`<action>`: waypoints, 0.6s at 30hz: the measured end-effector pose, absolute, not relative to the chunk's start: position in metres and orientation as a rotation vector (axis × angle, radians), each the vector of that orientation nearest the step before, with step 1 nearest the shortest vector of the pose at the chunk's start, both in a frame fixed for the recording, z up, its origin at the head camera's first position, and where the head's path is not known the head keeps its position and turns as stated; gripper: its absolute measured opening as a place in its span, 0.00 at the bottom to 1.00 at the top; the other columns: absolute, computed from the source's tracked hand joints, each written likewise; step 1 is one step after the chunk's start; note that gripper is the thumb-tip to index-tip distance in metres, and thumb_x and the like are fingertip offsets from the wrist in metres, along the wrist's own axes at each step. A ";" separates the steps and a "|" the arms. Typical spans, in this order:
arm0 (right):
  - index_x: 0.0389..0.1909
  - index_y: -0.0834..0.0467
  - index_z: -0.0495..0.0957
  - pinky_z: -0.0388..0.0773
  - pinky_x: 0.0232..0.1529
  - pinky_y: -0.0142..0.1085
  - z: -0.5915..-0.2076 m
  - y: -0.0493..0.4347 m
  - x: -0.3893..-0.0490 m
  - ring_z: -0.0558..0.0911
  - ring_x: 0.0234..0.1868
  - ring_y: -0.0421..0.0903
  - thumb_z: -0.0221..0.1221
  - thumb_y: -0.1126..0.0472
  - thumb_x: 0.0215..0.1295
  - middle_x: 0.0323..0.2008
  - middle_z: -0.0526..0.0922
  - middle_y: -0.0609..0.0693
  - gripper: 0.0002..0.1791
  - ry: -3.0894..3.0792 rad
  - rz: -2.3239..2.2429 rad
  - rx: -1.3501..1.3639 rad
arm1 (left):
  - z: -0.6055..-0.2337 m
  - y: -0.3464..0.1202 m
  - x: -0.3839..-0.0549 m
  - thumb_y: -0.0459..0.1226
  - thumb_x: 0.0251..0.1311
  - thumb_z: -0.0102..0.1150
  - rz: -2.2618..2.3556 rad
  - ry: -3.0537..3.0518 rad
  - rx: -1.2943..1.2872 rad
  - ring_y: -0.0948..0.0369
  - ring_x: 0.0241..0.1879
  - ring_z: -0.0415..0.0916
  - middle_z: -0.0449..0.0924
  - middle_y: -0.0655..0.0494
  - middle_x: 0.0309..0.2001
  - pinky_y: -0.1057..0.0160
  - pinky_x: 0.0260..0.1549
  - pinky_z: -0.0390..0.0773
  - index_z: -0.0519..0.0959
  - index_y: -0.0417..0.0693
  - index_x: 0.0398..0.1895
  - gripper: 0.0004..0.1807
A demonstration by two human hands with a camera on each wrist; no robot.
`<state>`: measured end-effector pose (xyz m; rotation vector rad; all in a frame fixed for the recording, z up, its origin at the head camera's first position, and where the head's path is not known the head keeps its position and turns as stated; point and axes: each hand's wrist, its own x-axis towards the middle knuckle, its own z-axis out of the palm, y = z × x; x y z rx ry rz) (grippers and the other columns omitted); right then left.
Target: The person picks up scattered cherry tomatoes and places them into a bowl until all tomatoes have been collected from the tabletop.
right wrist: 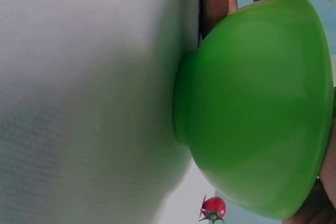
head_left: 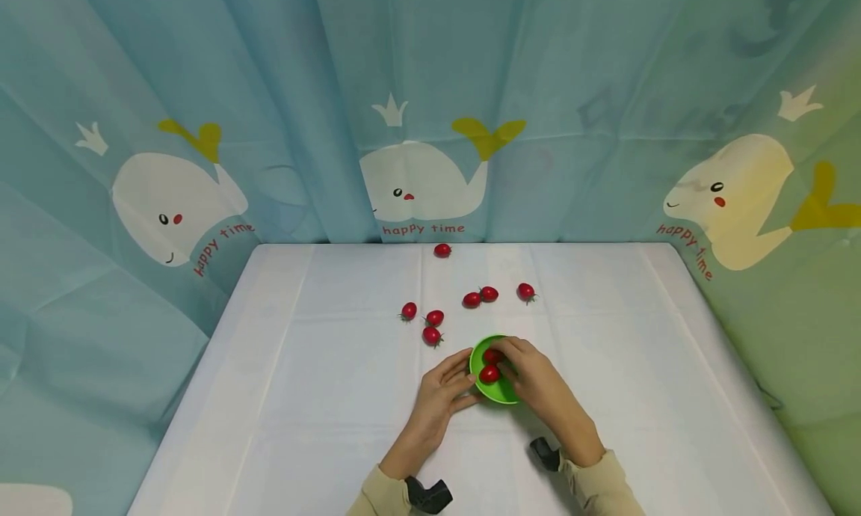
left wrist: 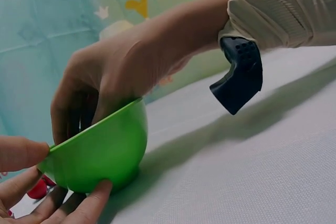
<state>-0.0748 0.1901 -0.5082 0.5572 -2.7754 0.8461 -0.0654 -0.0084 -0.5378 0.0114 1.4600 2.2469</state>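
A small green bowl (head_left: 504,394) stands on the white-covered table, its round side filling much of the right wrist view. My left hand (head_left: 435,405) holds it from the left, thumb on the rim and fingers spread low against the side. From the right, my right hand (head_left: 540,381) reaches down over the rim with bent fingers. Its thumb and index finger pinch a red cherry tomato (head_left: 492,356) inside the bowl. Another cherry tomato (head_left: 489,374) lies in the bowl beside it. In the left wrist view the bowl's wall hides the right fingertips.
Several loose cherry tomatoes with green stems lie beyond the bowl: a cluster (head_left: 433,318) to its left, a pair (head_left: 480,297) behind, one (head_left: 526,292) at right and one (head_left: 442,250) by the far edge. A blue whale-print curtain (head_left: 565,164) hangs around the table.
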 end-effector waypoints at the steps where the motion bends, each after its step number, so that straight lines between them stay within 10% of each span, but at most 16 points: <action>1: 0.53 0.61 0.82 0.87 0.55 0.48 -0.507 0.190 -0.075 0.86 0.53 0.54 0.69 0.76 0.60 0.50 0.87 0.55 0.20 -2.786 0.851 0.565 | -0.538 -0.008 -0.065 0.31 0.73 0.58 2.248 1.459 0.010 0.43 0.75 0.66 0.63 0.34 0.77 0.48 0.60 0.83 0.65 0.38 0.77 0.31; 18: 0.52 0.62 0.83 0.87 0.56 0.49 -0.501 0.188 -0.074 0.86 0.53 0.54 0.68 0.77 0.61 0.50 0.86 0.55 0.19 -2.851 0.852 0.551 | -0.535 -0.008 -0.063 0.32 0.73 0.59 2.255 1.461 0.006 0.43 0.76 0.66 0.63 0.33 0.77 0.46 0.61 0.82 0.64 0.36 0.77 0.32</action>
